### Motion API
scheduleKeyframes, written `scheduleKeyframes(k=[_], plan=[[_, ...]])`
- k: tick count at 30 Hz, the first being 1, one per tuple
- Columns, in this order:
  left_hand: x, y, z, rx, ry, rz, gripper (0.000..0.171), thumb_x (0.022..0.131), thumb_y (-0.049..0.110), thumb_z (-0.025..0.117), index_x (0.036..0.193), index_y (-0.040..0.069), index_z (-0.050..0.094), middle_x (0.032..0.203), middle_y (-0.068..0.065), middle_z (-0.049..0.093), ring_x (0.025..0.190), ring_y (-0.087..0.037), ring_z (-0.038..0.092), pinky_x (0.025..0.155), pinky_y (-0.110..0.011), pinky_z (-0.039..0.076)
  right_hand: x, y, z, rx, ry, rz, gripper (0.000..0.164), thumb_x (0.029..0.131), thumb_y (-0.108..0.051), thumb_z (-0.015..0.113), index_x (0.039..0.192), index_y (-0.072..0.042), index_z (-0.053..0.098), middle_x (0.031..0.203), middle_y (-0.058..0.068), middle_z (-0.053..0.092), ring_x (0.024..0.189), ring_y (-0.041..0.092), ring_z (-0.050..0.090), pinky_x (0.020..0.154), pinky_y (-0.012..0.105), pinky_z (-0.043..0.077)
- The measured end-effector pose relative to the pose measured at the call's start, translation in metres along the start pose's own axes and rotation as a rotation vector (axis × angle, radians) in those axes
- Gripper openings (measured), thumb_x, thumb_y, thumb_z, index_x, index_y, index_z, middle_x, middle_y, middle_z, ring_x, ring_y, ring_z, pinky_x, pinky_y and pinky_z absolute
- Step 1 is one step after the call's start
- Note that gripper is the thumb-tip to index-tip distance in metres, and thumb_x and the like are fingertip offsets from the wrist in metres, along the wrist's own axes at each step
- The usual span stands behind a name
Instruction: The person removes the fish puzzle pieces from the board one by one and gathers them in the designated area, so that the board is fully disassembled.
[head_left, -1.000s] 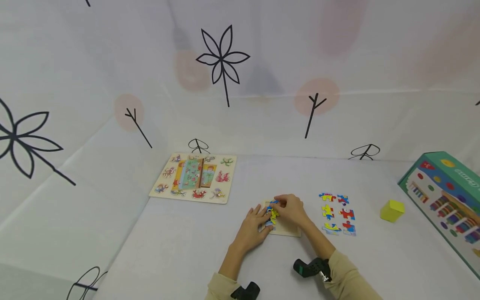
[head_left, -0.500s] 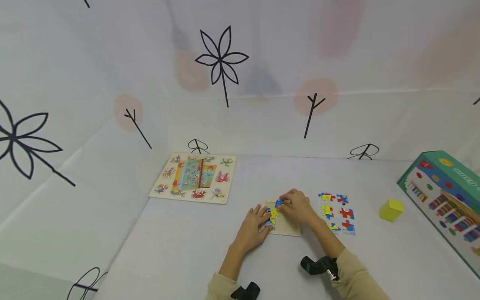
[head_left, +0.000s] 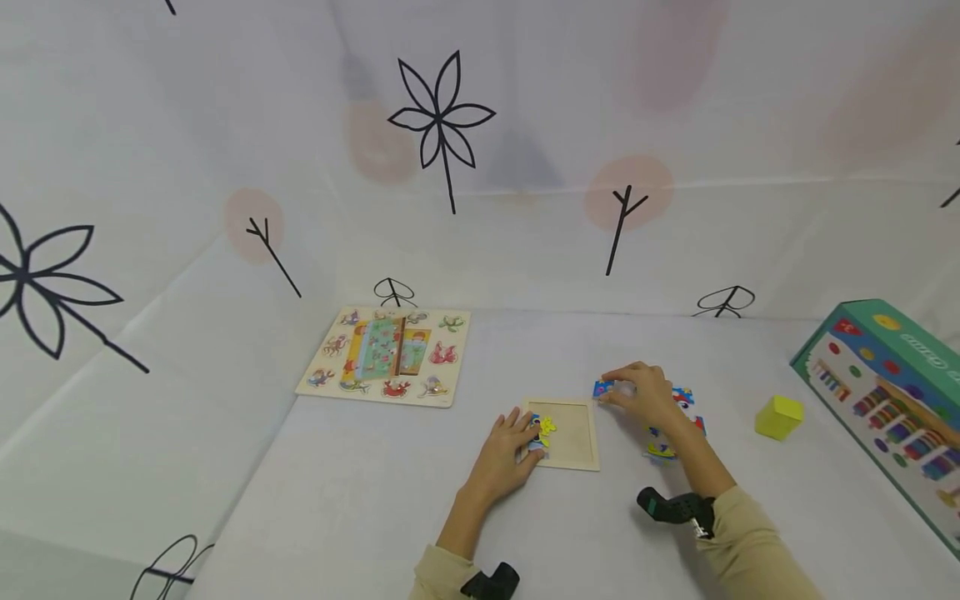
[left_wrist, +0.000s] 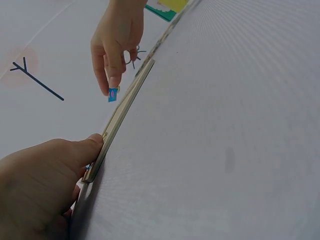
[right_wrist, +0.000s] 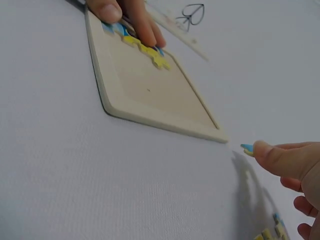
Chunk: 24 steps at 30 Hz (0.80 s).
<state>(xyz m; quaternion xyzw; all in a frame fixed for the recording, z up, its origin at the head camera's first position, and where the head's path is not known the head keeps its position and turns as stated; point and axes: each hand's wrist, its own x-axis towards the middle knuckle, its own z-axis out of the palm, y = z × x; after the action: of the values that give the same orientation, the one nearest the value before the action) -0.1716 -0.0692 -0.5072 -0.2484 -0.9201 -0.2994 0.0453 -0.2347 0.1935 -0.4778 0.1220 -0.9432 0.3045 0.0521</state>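
A shallow wooden puzzle tray (head_left: 573, 435) lies on the table, with joined yellow and blue jigsaw pieces (head_left: 546, 428) along its left side. My left hand (head_left: 504, 457) rests over that side, fingers spread on the pieces and thumb near the front edge; it partly covers them. Just past the tray's far right corner, my right hand (head_left: 647, 398) pinches a small blue jigsaw piece (head_left: 602, 388) between thumb and fingers. In the right wrist view this piece (right_wrist: 247, 148) shows edge-on, apart from the tray. Beneath the right hand and forearm lie loose jigsaw pieces (head_left: 660, 446), partly hidden.
A larger picture board (head_left: 442, 379) with sea-animal shapes lies at the back left. To the right stand a yellow block (head_left: 780, 417) and a big green toy box (head_left: 870, 367). White patterned cloth (head_left: 525, 250) forms the wall behind.
My right hand has lifted the blue jigsaw piece from the tray's upper left and carried it right, beyond the tray. The left hand has stayed in place.
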Motion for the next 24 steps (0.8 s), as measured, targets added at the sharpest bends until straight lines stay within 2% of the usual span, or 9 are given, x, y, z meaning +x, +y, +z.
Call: scheduleKeyframes(k=[4,10,17,24], plan=[[0.000,0.000,0.000,-0.002,0.006,0.005,0.040,0.087,0.021,0.065,0.124,0.003,0.061,0.138,-0.011,0.050,0.134,-0.030,0.038,0.111,-0.047,0.026,0.001,0.010,-0.005,-0.031,-0.033,0.043,0.032,0.082,-0.023,0.072,0.108,-0.006,0.069,0.118,0.032,0.049,0.110,0.055,0.033,0.082,0.067,0.027],[0.000,-0.001,0.000,0.001,0.012,0.012,0.041,0.087,0.021,0.065,0.124,0.003,0.061,0.137,-0.011,0.050,0.134,-0.030,0.038,0.111,-0.047,0.026,0.002,0.013,-0.009,-0.085,-0.078,0.077,0.022,0.084,-0.021,0.070,0.102,-0.009,0.072,0.120,0.032,0.046,0.113,0.055,0.030,0.085,0.068,0.024],[-0.001,-0.001,0.000,0.000,0.009,0.013,0.041,0.087,0.021,0.066,0.124,0.003,0.062,0.137,-0.012,0.050,0.134,-0.030,0.038,0.111,-0.047,0.026,-0.001,0.016,-0.008,-0.102,-0.103,0.053,0.037,0.081,-0.032,0.073,0.108,-0.007,0.070,0.119,0.031,0.047,0.111,0.056,0.031,0.083,0.070,0.025],[-0.001,-0.001,0.001,0.013,0.007,0.016,0.041,0.087,0.022,0.065,0.123,0.003,0.062,0.137,-0.011,0.050,0.134,-0.029,0.038,0.111,-0.046,0.027,0.000,0.020,-0.010,-0.134,-0.100,0.073,0.035,0.082,-0.031,0.072,0.108,-0.008,0.071,0.119,0.027,0.048,0.112,0.054,0.031,0.084,0.069,0.025]])
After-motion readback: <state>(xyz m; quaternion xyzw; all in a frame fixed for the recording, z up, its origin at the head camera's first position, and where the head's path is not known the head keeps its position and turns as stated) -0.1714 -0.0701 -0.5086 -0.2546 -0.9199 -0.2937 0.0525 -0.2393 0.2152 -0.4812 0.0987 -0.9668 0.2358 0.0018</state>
